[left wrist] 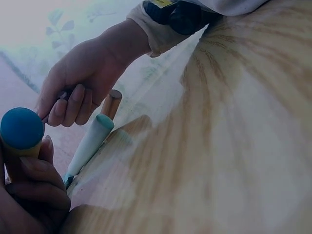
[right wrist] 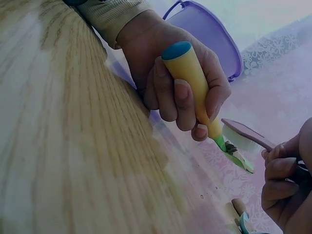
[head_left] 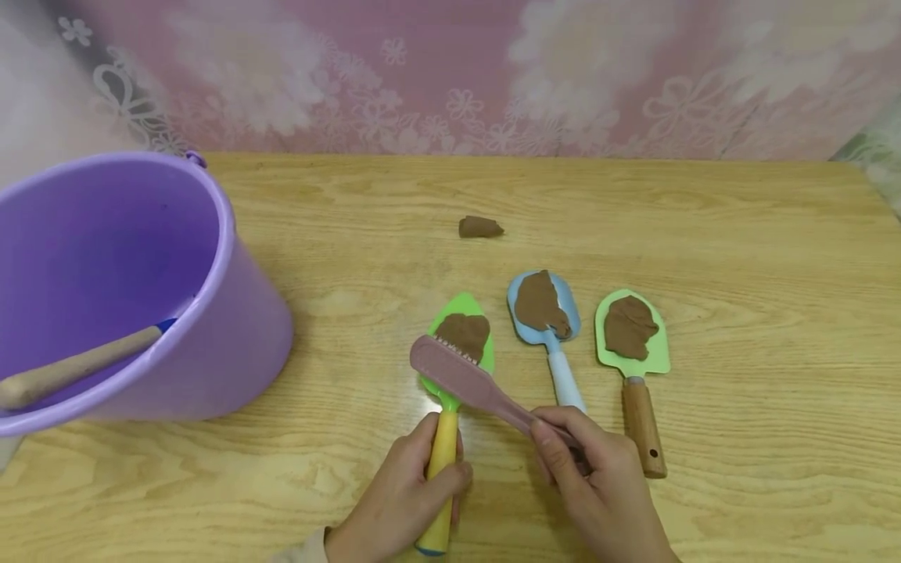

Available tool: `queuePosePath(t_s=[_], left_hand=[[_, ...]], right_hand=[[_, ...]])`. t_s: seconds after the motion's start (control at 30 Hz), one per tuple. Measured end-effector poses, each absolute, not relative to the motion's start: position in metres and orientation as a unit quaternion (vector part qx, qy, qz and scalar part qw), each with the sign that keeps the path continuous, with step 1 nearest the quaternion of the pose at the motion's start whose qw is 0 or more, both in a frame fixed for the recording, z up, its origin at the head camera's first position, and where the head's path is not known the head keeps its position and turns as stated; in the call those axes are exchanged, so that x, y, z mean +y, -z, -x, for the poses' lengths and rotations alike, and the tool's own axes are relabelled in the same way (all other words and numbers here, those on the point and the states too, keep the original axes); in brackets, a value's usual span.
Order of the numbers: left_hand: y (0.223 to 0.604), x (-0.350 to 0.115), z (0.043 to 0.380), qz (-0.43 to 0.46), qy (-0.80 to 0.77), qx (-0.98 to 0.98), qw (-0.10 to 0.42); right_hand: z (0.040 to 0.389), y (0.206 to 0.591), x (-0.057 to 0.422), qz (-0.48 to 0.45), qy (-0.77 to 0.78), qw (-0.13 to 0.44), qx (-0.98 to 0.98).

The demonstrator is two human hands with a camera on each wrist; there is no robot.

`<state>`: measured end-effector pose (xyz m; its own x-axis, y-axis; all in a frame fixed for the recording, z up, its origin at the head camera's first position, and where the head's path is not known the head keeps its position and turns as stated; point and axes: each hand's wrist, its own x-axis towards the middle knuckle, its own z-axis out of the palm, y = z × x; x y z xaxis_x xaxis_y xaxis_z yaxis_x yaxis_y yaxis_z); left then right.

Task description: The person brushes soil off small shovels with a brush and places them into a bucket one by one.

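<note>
My left hand [head_left: 403,489] grips the yellow handle of a small green trowel [head_left: 431,381], raised off the table in the right wrist view. A flattened lump of brown clay [head_left: 468,330] lies on its blade. In my right hand [head_left: 598,477] is a mauve brush [head_left: 486,390] with pale bristles, held by its handle. The brush head is over the lower part of the green blade, bristles against or just above the clay; I cannot tell which. Beside them lie a blue trowel [head_left: 565,381] and a light green spade with a wooden handle [head_left: 642,422], each bearing brown clay.
A big purple bucket [head_left: 246,336] stands at the left, with a wooden-handled tool [head_left: 84,366] leaning inside its rim. A loose piece of brown clay [head_left: 480,227] lies farther back on the wooden table [head_left: 760,258]. Behind the table is a pink floral covering [head_left: 436,70].
</note>
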<state>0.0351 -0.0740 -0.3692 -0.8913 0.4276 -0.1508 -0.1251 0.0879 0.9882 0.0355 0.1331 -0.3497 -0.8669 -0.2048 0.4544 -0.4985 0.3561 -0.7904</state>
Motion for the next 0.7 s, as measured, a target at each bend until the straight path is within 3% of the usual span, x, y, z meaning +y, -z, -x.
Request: queuePosePath(t_s=[0.27,0.5,0.7], left_hand=[[0.3682,-0.075,-0.0349,-0.106,-0.668,0.705,0.213],[0.3662,-0.0752,-0.034,-0.103,-0.673,0.698,0.223],[0.3668,-0.0752,-0.0334,-0.107,-0.679,0.691,0.223]], right_hand=[[-0.0358,0.3495,0.1307,-0.216,-0.517,0.133,-0.817],[-0.0368,0.3423,0.1296,-0.132,-0.497,0.127,-0.848],[-0.0364,0.3455,0.1313,-0.191,-0.516,0.123,-0.826]])
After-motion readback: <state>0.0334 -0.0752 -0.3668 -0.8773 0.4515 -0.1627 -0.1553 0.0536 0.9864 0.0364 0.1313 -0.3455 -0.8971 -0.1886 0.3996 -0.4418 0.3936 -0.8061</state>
